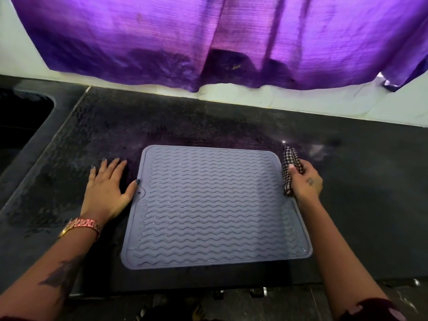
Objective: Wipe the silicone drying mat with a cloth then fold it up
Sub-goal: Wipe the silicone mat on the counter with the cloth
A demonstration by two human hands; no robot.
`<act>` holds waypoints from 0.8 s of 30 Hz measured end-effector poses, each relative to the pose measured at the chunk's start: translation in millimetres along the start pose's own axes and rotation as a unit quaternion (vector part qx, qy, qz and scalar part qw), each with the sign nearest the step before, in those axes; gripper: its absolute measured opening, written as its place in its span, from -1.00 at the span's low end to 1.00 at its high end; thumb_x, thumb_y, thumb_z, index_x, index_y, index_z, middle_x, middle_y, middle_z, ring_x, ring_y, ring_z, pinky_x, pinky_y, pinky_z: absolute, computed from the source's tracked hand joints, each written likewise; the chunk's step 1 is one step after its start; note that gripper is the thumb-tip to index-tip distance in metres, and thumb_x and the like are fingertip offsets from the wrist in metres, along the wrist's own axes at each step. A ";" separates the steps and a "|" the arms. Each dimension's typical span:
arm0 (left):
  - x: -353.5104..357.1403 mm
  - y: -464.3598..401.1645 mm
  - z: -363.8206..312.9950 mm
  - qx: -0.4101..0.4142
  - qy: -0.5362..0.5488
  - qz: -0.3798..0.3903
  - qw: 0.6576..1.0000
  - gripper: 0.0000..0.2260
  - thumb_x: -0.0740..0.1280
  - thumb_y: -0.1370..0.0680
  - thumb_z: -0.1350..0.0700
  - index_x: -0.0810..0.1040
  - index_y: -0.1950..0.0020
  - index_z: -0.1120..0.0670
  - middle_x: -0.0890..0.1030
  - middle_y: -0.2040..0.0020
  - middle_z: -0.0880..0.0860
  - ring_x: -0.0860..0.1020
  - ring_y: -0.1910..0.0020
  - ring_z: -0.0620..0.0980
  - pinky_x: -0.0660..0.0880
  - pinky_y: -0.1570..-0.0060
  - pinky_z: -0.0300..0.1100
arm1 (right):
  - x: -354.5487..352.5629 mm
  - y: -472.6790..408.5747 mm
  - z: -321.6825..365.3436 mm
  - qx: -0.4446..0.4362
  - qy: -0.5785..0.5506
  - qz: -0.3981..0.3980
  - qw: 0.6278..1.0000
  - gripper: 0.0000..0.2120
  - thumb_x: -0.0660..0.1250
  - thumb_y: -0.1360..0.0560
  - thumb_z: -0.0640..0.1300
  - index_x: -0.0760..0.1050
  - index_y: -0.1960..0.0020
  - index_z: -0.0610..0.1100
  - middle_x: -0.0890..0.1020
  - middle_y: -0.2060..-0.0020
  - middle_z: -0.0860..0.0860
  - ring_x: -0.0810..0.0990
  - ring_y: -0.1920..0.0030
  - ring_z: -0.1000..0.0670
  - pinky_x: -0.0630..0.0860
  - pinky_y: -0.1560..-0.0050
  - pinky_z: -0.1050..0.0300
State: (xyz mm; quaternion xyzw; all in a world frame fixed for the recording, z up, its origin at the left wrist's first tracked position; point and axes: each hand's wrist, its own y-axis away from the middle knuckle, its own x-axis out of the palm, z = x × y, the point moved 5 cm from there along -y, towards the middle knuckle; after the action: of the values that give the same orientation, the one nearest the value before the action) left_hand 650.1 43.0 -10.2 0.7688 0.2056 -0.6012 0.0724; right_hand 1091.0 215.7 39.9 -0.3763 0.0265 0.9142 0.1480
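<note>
Two hands flank the grey silicone mat [215, 205], which lies flat on the dark counter [361, 193]. Head view: L hand [106, 191] spread flat on counter just left of mat, thumb touching its edge. R hand [305, 181] at mat's right edge, fingers curled round a bunched checked cloth [289, 165]. Purple curtain [208, 38] hangs beyond mat.
</note>
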 end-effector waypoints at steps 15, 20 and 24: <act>-1.9 1.2 -0.6 -0.004 0.005 -0.001 1.000 -0.18 -0.13 -0.39 -0.37 0.27 -0.48 0.12 0.26 -0.49 0.13 0.10 -0.51 0.15 -0.09 -0.49 0.05 | 14.1 -0.8 22.9 -0.061 -0.030 0.057 0.996 -0.72 0.35 -0.49 -0.08 0.56 -0.19 -0.04 0.64 -0.08 -0.10 0.58 -0.08 -0.07 0.45 -0.14 0.13; -3.2 0.9 -2.5 -0.005 0.010 0.004 1.000 -0.20 -0.11 -0.40 -0.35 0.26 -0.48 0.11 0.25 -0.50 0.13 0.09 -0.51 0.14 -0.10 -0.49 0.04 | 30.2 1.1 25.7 -0.087 0.217 0.054 0.971 -0.68 0.26 -0.53 -0.08 0.46 -0.28 0.00 0.60 -0.12 -0.16 0.55 -0.12 -0.20 0.46 -0.10 0.05; -2.6 0.4 -2.8 -0.004 0.007 0.006 1.000 -0.25 -0.06 -0.43 -0.31 0.27 -0.47 0.12 0.26 -0.49 0.14 0.09 -0.51 0.16 -0.06 -0.49 0.06 | 56.6 21.6 50.9 -0.171 0.263 0.070 0.947 -0.66 0.22 -0.55 -0.11 0.43 -0.32 -0.06 0.55 -0.18 -0.15 0.52 -0.16 -0.19 0.46 -0.11 0.06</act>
State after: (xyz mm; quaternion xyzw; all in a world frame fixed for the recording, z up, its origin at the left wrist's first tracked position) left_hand 652.3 43.0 -7.0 0.7739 0.2041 -0.5945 0.0771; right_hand 1012.0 217.4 35.6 -0.6204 -0.0657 0.7815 0.0054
